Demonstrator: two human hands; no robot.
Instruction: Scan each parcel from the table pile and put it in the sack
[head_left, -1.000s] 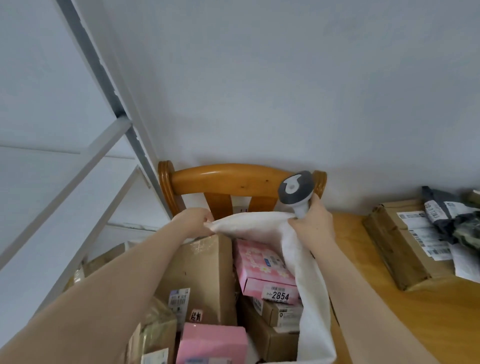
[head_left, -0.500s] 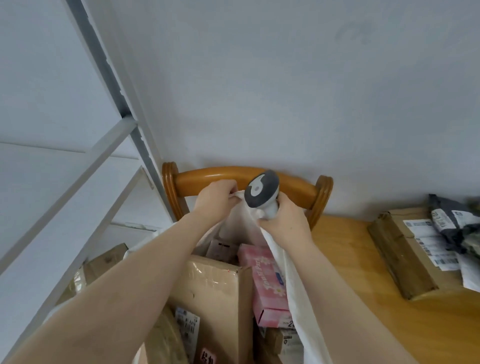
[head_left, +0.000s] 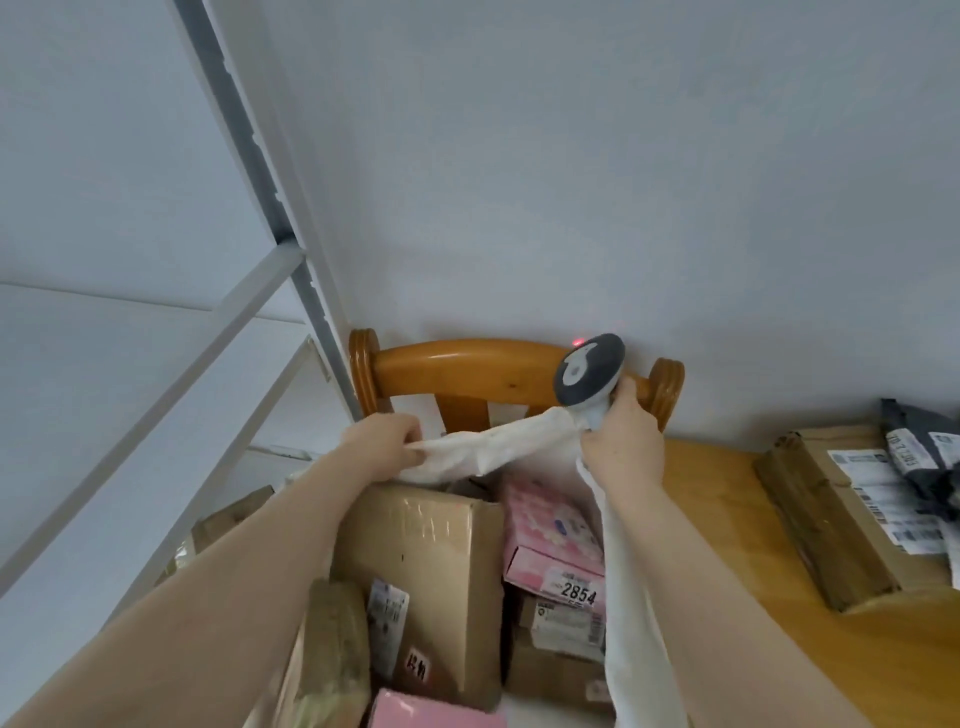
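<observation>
A white sack (head_left: 498, 447) stands in front of a wooden chair, its rim stretched taut between both hands. My left hand (head_left: 387, 447) grips the rim's left end. My right hand (head_left: 621, 441) grips the right end together with the handle of a grey and white barcode scanner (head_left: 589, 371), whose head points up and left with a red light lit. Inside the sack stand a tall brown carton (head_left: 431, 571), a pink box (head_left: 553, 540) labelled 2854 and several smaller parcels. On the wooden table (head_left: 727, 545) at right lie a flat brown parcel (head_left: 831, 525) and grey mailer bags (head_left: 919, 452).
The wooden chair back (head_left: 467, 371) rises just behind the sack, against a pale wall. A white metal shelf frame (head_left: 249, 171) stands at left, with more brown boxes (head_left: 234, 514) low beside it.
My hands have moved apart from the chair's top rail, the left down and left, the right to the right, pulling the sack's rim taut. The scanner went right with my right hand.
</observation>
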